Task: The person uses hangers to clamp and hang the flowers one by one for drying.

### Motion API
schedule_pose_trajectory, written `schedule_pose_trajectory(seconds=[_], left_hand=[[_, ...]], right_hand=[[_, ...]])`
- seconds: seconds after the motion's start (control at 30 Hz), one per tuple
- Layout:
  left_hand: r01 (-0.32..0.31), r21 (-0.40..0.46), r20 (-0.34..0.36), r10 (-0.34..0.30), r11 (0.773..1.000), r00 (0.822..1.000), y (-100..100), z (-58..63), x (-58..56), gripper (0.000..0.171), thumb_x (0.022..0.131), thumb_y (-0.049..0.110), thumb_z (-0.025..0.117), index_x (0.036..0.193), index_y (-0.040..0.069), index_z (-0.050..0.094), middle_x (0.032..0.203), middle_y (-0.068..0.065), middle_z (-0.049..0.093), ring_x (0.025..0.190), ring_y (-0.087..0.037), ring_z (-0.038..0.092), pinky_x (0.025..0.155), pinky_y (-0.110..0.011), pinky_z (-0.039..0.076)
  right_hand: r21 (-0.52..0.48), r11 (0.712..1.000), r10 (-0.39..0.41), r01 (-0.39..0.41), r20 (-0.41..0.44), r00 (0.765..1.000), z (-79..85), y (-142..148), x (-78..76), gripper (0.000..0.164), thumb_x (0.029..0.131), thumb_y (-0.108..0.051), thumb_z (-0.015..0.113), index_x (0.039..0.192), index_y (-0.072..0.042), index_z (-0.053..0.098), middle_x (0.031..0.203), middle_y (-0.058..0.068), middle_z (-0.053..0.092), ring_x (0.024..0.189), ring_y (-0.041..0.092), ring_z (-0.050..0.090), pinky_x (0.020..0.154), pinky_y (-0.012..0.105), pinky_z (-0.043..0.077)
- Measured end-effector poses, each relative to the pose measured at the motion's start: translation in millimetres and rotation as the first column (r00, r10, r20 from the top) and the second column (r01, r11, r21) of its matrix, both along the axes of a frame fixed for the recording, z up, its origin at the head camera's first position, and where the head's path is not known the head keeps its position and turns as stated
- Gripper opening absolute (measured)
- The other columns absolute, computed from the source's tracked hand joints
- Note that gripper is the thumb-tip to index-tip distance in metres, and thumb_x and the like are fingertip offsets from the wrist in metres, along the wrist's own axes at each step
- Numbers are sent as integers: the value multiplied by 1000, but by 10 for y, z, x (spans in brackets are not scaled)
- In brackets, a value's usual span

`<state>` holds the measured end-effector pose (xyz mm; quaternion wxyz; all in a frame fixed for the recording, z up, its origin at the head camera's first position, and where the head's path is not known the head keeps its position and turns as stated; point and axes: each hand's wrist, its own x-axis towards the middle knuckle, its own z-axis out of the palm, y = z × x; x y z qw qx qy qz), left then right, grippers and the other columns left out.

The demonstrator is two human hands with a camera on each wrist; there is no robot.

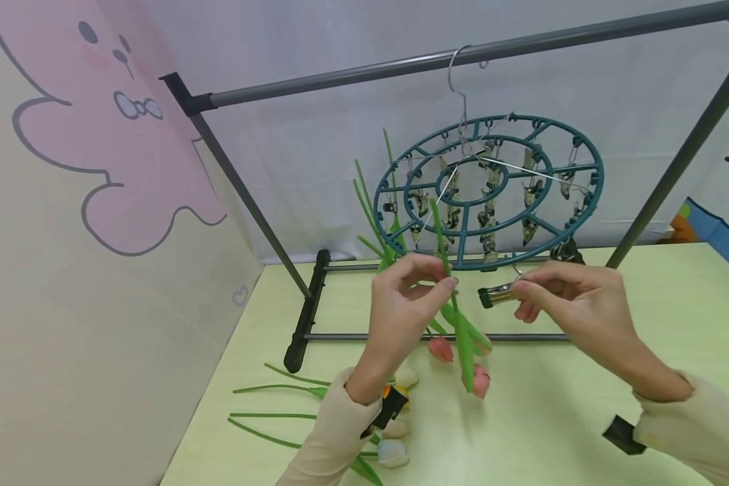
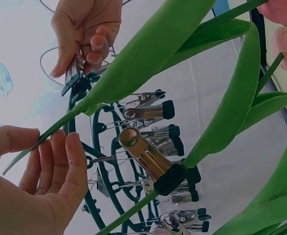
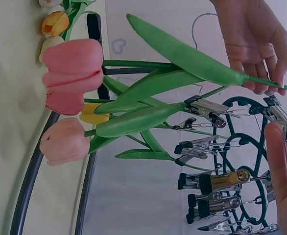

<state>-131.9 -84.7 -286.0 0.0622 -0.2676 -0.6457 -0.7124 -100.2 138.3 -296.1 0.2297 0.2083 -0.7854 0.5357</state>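
L hand (image 1: pixel 408 297) pinches a pink tulip (image 1: pixel 464 344) by its stem, bloom down, btwn both hands nr far edge of desk (image 1: pixel 674 324); R hand (image 1: pixel 577 297), apart, grips metal clip (image 1: pixel 497 295) nr stem.

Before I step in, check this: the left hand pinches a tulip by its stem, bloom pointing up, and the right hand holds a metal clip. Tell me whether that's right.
Not quite: the tulip's bloom points down, not up, as the head view shows. The left hand does pinch its stem, and the right hand holds a metal clip.
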Motion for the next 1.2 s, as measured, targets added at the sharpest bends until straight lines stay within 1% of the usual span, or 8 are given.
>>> schedule_pose_trajectory(seconds=[0.2, 0.37, 0.5, 0.63, 0.9, 0.97, 1.07, 1.2], left_hand=[[-32, -15, -29, 31, 999, 999, 140, -12, 37, 16, 83, -3, 67, 98, -5, 64, 92, -16, 63, 84, -15, 63, 75, -35, 57], [-26, -24, -21, 26, 999, 999, 165, -7, 46, 15, 84, -1, 67, 99, -3, 64, 93, -14, 62, 85, -15, 62, 77, -34, 57], [-24, -37, -4, 24, 999, 1000, 181, -1, 62, 15, 85, 1, 67, 99, -2, 64, 93, -13, 62, 85, -13, 62, 79, -34, 56], [-13, -29, 6, 13, 999, 1000, 201, -11, 67, 15, 86, 1, 66, 100, -4, 63, 93, -14, 61, 86, -12, 63, 79, -35, 56], [-8, -22, 11, 8, 1000, 1000, 219, 12, 91, 15, 86, 1, 67, 99, -3, 63, 93, -14, 61, 86, -12, 65, 79, -34, 56], [-6, -22, 8, 6, 1000, 1000, 219, 15, 93, 15, 86, 1, 67, 100, -3, 63, 93, -14, 61, 86, -13, 65, 79, -34, 56], [-4, -25, 10, 4, 1000, 1000, 217, 16, 99, 16, 86, 1, 66, 101, -4, 63, 94, -14, 61, 86, -13, 64, 79, -33, 56], [10, -33, 42, -9, 999, 999, 211, 3, 115, 15, 86, 1, 66, 100, -3, 62, 95, -13, 60, 87, -13, 63, 78, -33, 56]], right_hand=[[-38, 998, 60, -59, 6, 998, -31, 33, -52, 15, 80, 16, 64, 87, 4, 69, 74, 8, 68, 54, 16, 63, 50, 25, 54], [-68, 994, 86, -87, -13, 996, -52, -5, -65, 16, 79, 18, 64, 87, 4, 69, 73, 13, 67, 53, 16, 63, 50, 24, 53], [-47, 996, 78, -80, -39, 996, -68, -23, -72, 17, 79, 17, 65, 87, 3, 70, 73, 7, 68, 53, 14, 63, 50, 23, 53], [-12, 998, 55, -55, -38, 998, -89, -29, -69, 17, 79, 15, 67, 88, 1, 70, 73, 2, 68, 53, 13, 63, 50, 22, 53], [-10, 997, 71, -72, -37, 997, -114, -37, -67, 16, 80, 13, 67, 88, -1, 69, 73, 1, 67, 54, 13, 63, 50, 24, 53], [-19, 997, 72, -73, -20, 997, -116, -36, -62, 16, 80, 13, 66, 88, 0, 69, 73, 2, 67, 54, 14, 63, 50, 24, 53], [-21, 998, 59, -58, 42, 997, -104, -39, -43, 13, 82, 10, 66, 90, 0, 68, 73, 4, 68, 55, 15, 63, 52, 24, 54], [36, 999, 11, -16, 135, 991, -59, -39, -15, 9, 86, 1, 66, 94, -2, 68, 81, 5, 68, 61, 15, 64, 54, 25, 55]])
